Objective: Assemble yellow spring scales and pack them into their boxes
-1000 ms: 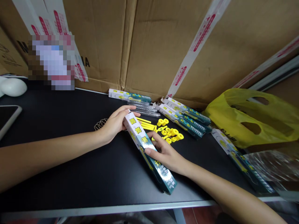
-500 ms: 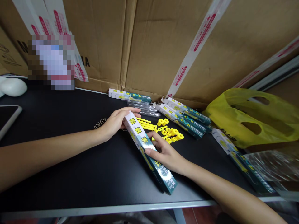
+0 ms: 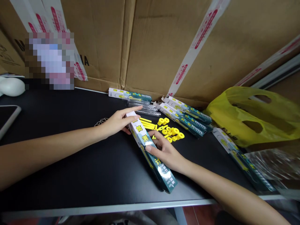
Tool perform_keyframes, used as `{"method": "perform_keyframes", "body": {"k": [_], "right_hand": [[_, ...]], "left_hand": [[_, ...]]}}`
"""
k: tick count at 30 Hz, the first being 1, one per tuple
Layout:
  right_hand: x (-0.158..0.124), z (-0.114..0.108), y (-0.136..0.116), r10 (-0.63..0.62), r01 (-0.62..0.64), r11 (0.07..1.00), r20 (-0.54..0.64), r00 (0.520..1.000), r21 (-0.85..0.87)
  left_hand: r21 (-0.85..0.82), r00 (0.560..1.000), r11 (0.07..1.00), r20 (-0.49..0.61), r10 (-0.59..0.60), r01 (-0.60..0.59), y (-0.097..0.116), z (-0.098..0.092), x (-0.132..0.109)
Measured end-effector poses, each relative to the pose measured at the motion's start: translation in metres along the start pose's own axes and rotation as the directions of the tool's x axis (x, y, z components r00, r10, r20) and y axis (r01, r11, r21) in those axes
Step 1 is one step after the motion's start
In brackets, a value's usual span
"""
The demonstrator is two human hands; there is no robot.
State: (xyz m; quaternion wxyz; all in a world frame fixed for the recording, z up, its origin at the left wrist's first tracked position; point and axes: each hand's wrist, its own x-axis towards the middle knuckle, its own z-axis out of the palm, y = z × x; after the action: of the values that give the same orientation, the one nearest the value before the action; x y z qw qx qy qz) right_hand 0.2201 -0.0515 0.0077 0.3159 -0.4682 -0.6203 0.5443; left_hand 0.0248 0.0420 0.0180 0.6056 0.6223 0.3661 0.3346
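Note:
A long narrow cardboard box [image 3: 150, 150], white at its far end and dark green at its near end, slants over the black table. My right hand [image 3: 165, 153] grips its middle, thumb on the printed face and fingers around the far side. At the white end is my left hand [image 3: 119, 122], closed on it with the thumb across the top and the index finger stretched past it. Just beyond my hands lie yellow rods [image 3: 146, 124], small yellow rings and caps [image 3: 173, 132], and clear tubes [image 3: 146, 109]. Metal coils [image 3: 101, 122] show partly behind my left wrist.
Similar boxes lie at the back [image 3: 130, 94], in a pile [image 3: 182, 117] and at the right [image 3: 243, 159]. A yellow plastic bag [image 3: 225, 112] and clear wrapping [image 3: 276, 162] sit at the right. Large cardboard [image 3: 164, 47] walls the back. A white-edged device [image 3: 9, 118] lies left.
My left thumb now lies over the top of the box's white end, and the index finger reaches further out. The box has shifted slightly; my right hand keeps its hold.

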Motion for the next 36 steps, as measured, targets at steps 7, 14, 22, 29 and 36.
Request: {"method": "perform_keyframes", "body": {"k": [7, 14, 22, 29, 36], "right_hand": [[0.002, -0.002, -0.004, 0.017, -0.019, 0.996, 0.021, 1.000, 0.092], [0.002, -0.006, -0.005, 0.044, -0.054, 0.986, 0.066, 0.997, 0.156], [0.005, -0.015, 0.002, -0.021, -0.101, 0.944, 0.361, 0.932, 0.315], [0.003, -0.013, 0.004, -0.129, 0.045, 0.956, 0.280, 0.951, 0.289], [0.001, -0.013, 0.001, -0.159, 0.149, 0.986, 0.144, 0.977, 0.080]], "left_hand": [[-0.060, 0.999, 0.998, -0.046, 0.009, -0.011, 0.004, -0.002, 0.002], [-0.041, 0.943, 0.989, -0.311, 0.120, -0.140, 0.008, -0.013, 0.011], [-0.101, 0.824, 0.958, -0.539, 0.176, -0.270, 0.011, -0.035, 0.025], [-0.086, 0.795, 0.964, -0.587, 0.155, -0.251, 0.009, -0.041, 0.028], [-0.071, 0.850, 0.973, -0.504, 0.155, -0.219, 0.003, -0.032, 0.023]]}}
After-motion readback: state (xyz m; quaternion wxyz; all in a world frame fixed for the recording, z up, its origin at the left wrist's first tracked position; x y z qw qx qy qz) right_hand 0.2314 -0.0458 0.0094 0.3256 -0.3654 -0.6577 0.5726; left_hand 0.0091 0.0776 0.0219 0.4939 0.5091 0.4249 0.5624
